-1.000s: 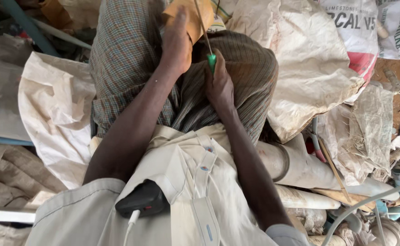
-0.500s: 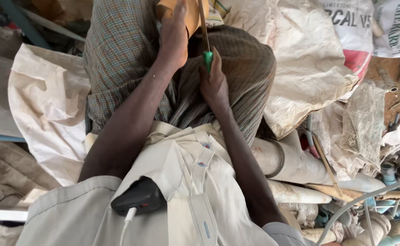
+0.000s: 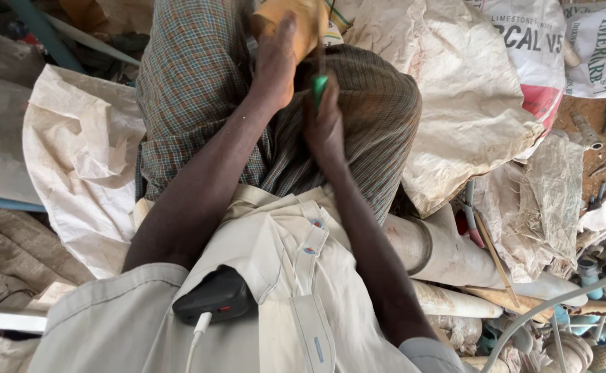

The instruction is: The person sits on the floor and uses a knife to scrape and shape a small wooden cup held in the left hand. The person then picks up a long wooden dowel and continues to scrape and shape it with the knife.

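This looks like a cluttered plumbing or pipe-fitting workshop, or its storage corner. Wide pale plastic pipes (image 3: pixel 448 252) lie stacked on the ground at the right, and beside them sits a jumble of small pipe fittings (image 3: pixel 593 331) and a thin grey hose (image 3: pixel 558 304). Big woven sacks (image 3: pixel 468 103), dusty and crumpled, are heaped all around, with more sacking (image 3: pixel 82 159) spread at the left. Bare reddish dirt floor (image 3: pixel 593 152) shows between the scraps, littered with loose bits of hardware.
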